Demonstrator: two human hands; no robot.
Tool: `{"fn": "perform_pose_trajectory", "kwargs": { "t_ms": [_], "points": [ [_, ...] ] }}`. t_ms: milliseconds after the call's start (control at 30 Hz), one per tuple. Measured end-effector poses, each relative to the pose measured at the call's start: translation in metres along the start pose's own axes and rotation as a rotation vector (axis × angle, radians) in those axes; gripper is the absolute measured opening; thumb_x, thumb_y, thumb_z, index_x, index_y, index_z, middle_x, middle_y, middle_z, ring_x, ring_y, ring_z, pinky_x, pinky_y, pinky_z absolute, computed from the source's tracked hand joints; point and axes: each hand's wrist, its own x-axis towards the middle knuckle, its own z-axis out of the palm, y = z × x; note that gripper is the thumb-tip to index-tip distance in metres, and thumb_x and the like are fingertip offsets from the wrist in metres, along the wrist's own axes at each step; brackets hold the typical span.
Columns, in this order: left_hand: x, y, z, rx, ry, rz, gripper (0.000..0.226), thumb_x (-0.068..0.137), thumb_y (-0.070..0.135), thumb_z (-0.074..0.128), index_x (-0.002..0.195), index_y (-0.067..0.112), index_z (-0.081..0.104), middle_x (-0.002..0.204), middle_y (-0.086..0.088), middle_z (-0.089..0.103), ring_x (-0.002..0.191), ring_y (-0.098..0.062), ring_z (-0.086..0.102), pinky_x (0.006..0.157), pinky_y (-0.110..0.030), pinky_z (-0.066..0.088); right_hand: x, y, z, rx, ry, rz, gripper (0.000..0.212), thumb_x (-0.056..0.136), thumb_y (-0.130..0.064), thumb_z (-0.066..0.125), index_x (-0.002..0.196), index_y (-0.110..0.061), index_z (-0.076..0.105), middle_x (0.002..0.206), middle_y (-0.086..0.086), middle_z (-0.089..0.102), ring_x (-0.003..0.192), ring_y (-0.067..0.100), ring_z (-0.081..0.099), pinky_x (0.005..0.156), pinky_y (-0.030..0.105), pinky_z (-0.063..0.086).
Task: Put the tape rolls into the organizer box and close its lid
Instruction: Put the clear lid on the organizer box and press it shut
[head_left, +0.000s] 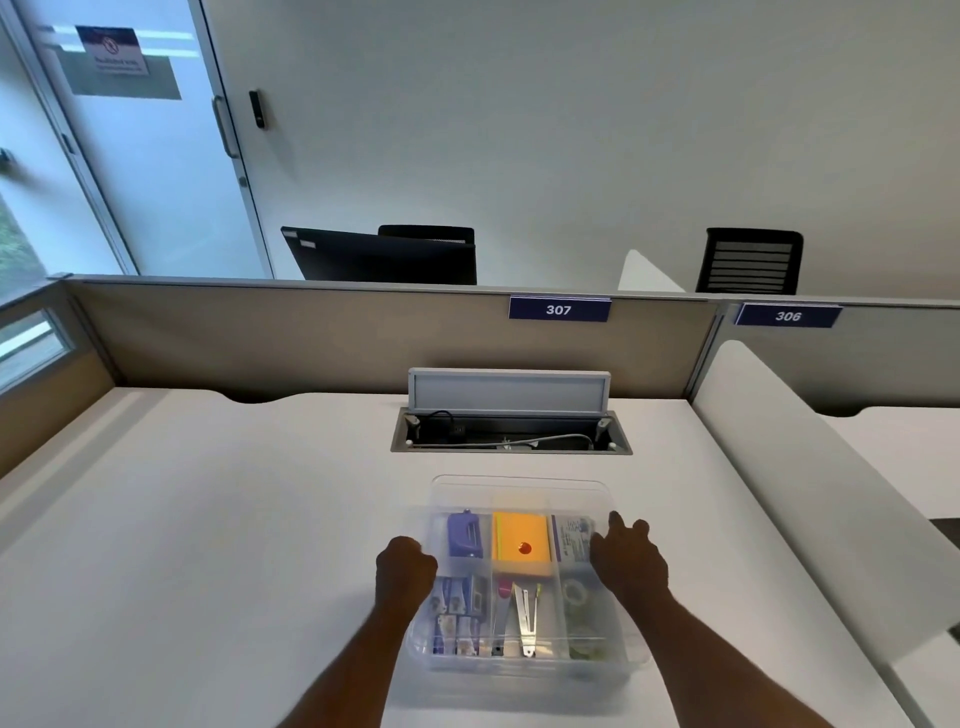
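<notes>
A clear plastic organizer box (524, 670) sits on the white desk in front of me. Clear tape rolls (582, 597) lie in its front right compartment. The transparent lid (519, 491) is hinged at the far side and tilts over the back compartments. My left hand (405, 569) is curled around the lid's left edge. Resting on the lid's right edge, my right hand (628, 558) has its fingers pointing away from me. Other compartments hold a purple hole punch (464, 535), orange sticky notes (521, 543), staple boxes and metal tools.
An open cable hatch (511, 434) with its flap raised is sunk into the desk just behind the box. A beige partition (311, 338) labelled 307 closes the far side. A white divider (810, 467) runs along the right.
</notes>
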Motion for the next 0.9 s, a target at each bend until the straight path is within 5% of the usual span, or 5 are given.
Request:
{"fn": "perform_pose_trajectory", "kwargs": {
  "t_ms": [133, 400, 567, 900],
  "points": [
    [-0.002, 0.000, 0.001, 0.006, -0.019, -0.002, 0.010, 0.084, 0.005, 0.057, 0.093, 0.000, 0.059, 0.089, -0.008, 0.056, 0.093, -0.028, 0.063, 0.072, -0.026, 0.044, -0.004, 0.003, 0.003, -0.031, 0.040, -0.014, 0.045, 0.092, -0.044, 0.040, 0.126, -0.016, 0.041, 0.106, 0.012, 0.052, 0.097, 0.032, 0.064, 0.076, 0.034, 0.051],
    [-0.009, -0.012, 0.005, -0.077, -0.064, 0.001, 0.017, 0.085, 0.004, 0.055, 0.101, 0.000, 0.060, 0.113, -0.020, 0.063, 0.100, -0.032, 0.060, 0.090, -0.036, 0.050, -0.004, 0.010, 0.010, -0.064, 0.051, -0.048, 0.047, 0.092, -0.043, 0.037, 0.130, -0.016, 0.040, 0.108, 0.012, 0.060, 0.099, 0.032, 0.063, 0.081, 0.037, 0.050],
    [-0.023, -0.009, 0.008, -0.144, -0.034, 0.038, 0.042, 0.090, 0.002, 0.052, 0.131, 0.001, 0.046, 0.136, -0.015, 0.052, 0.123, -0.032, 0.050, 0.103, -0.036, 0.040, -0.008, 0.012, 0.010, -0.091, 0.070, -0.070, 0.049, 0.093, -0.045, 0.035, 0.134, -0.017, 0.036, 0.109, 0.012, 0.062, 0.099, 0.032, 0.063, 0.082, 0.035, 0.050],
    [-0.041, -0.029, 0.026, -0.080, 0.053, 0.128, 0.049, 0.094, 0.004, 0.041, 0.142, 0.007, 0.034, 0.122, -0.021, 0.057, 0.111, -0.031, 0.057, 0.096, -0.037, 0.046, -0.008, 0.030, 0.017, 0.006, -0.093, -0.066, 0.057, 0.096, -0.039, 0.028, 0.148, -0.025, 0.009, 0.107, 0.011, 0.064, 0.090, 0.027, 0.064, 0.079, 0.038, 0.051]
  ]
}}
